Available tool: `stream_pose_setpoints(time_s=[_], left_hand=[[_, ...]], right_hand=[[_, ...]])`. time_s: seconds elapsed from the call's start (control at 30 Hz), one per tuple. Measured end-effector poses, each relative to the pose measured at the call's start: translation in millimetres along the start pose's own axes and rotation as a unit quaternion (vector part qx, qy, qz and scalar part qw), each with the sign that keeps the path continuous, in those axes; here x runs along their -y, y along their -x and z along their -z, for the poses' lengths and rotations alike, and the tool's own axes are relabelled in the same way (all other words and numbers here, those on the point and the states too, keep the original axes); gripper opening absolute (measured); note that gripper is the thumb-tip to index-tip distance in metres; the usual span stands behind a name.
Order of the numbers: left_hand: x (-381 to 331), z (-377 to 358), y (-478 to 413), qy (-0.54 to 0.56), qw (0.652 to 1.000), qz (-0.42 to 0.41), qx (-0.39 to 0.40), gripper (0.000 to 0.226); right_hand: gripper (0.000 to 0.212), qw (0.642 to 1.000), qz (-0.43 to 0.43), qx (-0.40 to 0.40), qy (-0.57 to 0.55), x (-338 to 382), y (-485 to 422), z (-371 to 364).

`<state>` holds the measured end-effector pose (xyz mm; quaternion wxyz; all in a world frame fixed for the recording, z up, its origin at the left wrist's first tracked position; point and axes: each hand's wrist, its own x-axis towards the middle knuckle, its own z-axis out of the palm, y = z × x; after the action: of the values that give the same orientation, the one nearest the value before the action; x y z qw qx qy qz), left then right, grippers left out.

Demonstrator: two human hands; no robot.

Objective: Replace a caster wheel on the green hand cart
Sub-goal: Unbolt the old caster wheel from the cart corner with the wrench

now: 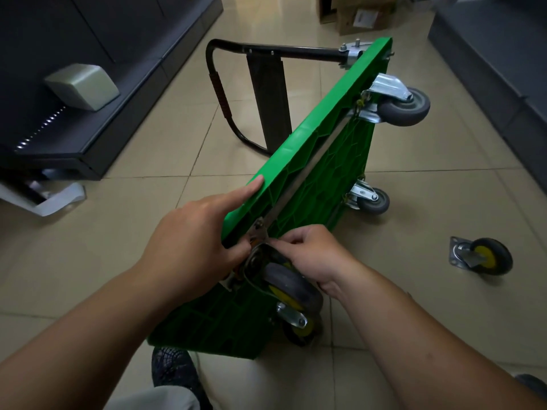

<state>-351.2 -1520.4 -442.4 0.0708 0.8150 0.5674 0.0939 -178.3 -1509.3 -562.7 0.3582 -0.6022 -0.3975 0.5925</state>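
The green hand cart (307,161) stands on its side edge on the tiled floor, underside facing right, black handle (225,93) folded out to the left. My left hand (192,241) grips the deck's near edge, index finger stretched along the top face. My right hand (313,255) pinches something small at the mounting plate of the near caster (291,291), a grey wheel with a yellow hub. Below it another yellow-hub caster (299,327) shows. Two grey casters (404,106) (373,201) sit at the far end. A loose caster (485,257) with a yellow hub lies on the floor to the right.
Dark low cabinets (97,93) line the left side, with a pale grey box (81,85) on top. A dark platform (497,54) runs along the right. Cardboard boxes (361,16) stand at the back. My shoe (173,368) is just below the cart.
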Motion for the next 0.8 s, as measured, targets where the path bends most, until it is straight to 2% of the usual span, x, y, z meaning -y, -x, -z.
stream_pose_setpoints(time_s=[0.13,0.3,0.4,0.57,0.8], left_hand=[[-0.7,-0.7,0.3,-0.001,1.0,0.002,0.003,0.082],[1.3,-2.6,-0.3,0.003,1.0,0.0,-0.002,0.082],[1.9,-2.7,-0.1,0.005,1.0,-0.001,-0.004,0.082],[1.3,-1.5,-0.4,0.016,1.0,0.022,0.002,0.083],[-1.4,-4.1,-6.5,0.089,0.993,0.023,0.077,0.09]], right_hand=[[0.018,1.0,-0.004,0.011,0.002,3.7,-3.4,4.4],[0.021,0.998,-0.015,0.034,-0.044,2.1,-2.0,6.6],[0.025,0.999,-0.014,0.02,-0.045,-1.2,-0.1,4.4],[0.015,0.997,-0.004,0.027,-0.075,0.4,1.0,4.6],[0.016,0.997,0.065,0.016,-0.033,3.0,-0.3,8.5]])
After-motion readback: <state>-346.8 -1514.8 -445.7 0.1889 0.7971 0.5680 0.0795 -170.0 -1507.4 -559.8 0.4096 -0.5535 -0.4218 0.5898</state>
